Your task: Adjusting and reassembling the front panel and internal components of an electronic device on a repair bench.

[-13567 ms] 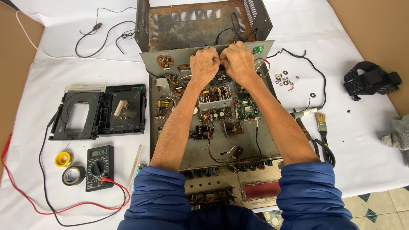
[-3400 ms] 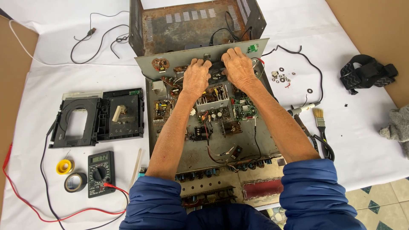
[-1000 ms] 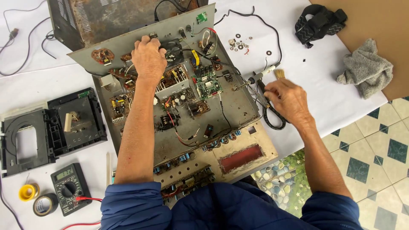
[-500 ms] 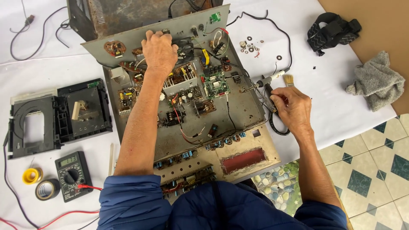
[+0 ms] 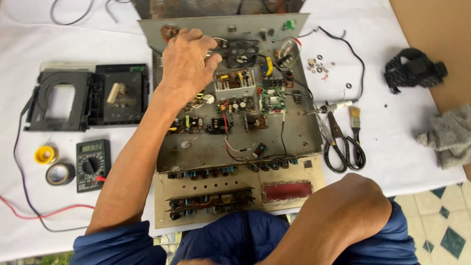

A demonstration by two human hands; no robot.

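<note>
Since half a second ago, the right arm has pulled back from the scissors and brush; only its bent elbow and forearm now show at the bottom edge, and the right hand itself is out of view, so its state cannot be told. The left hand remains on the open amplifier chassis, near its rear left corner, fingers curled down over the components beside the small black fan. Whether the fingers pinch anything is hidden by the back of the hand.

The chassis lies on the white-covered tabletop, directly in front of the person, with its front panel folded toward the body. A rusty housing at the top edge is cut off by the frame.

Left of the chassis lie a black disc tray mechanism, a multimeter, a yellow solder spool and a tape roll. Right of it lie a soldering iron, loose washers, a black strap bundle and a grey rag, partly cut off at the edge.
</note>
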